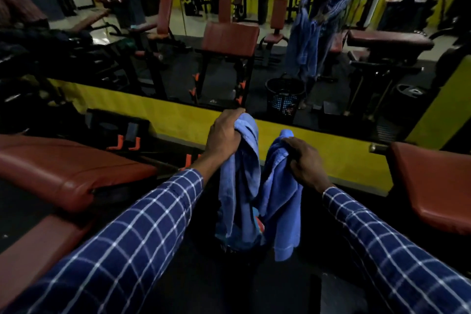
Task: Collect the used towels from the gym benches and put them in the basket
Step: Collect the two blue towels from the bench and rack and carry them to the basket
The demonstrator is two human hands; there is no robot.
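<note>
My left hand (223,132) grips the top of a blue towel (239,181) that hangs straight down. Beside it my right hand (304,160) holds a second blue towel (280,209), also hanging. Both towels dangle over a dark basket (237,250) on the floor below my hands; its rim is mostly hidden by the cloth and the dark floor, and some coloured fabric shows inside it. In the wall mirror ahead, the reflection of the basket (285,99) stands under the reflected towels.
A red padded bench (71,173) stretches along my left, and another red bench (433,186) stands at my right. A yellow low wall (178,120) under a big mirror runs across ahead. More benches and gym machines show in the mirror.
</note>
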